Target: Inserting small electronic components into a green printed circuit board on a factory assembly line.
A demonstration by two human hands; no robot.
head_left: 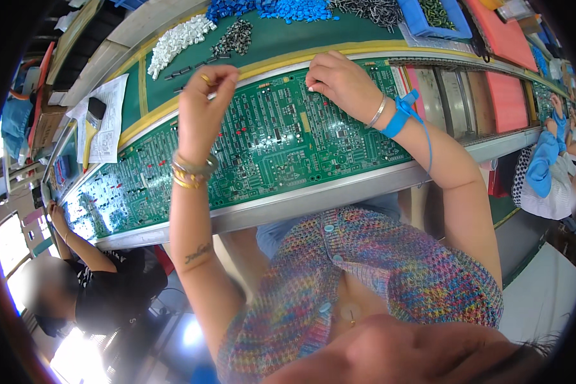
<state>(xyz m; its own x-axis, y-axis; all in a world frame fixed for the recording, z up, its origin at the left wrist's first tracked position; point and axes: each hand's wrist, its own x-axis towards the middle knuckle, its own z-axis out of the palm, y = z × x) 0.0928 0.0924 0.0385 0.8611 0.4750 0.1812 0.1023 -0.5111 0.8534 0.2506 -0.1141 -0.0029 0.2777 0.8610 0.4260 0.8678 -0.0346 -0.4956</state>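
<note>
Long green circuit boards (pixel 262 173) dotted with small components lie in a metal rail in front of me. Above their far edge my left hand (pixel 201 112) is raised, its thumb and forefinger pinched, with a small white part (pixel 212 96) showing between the fingers. My right hand (pixel 345 83) is lower over the board's far side. Its fingertips are closed on a tiny white part (pixel 310 88) close to the board; how far it touches is too small to tell. A blue strap (pixel 400 118) is around my right wrist.
Past the boards lie heaps of white parts (pixel 182 40), dark metallic parts (pixel 233 38) and blue parts (pixel 294 9). A blue bin (pixel 462 29) of green parts stands far right. A brush (pixel 91 131) rests on paper (pixel 113 102) at left. Co-workers (pixel 118 288) sit on both sides.
</note>
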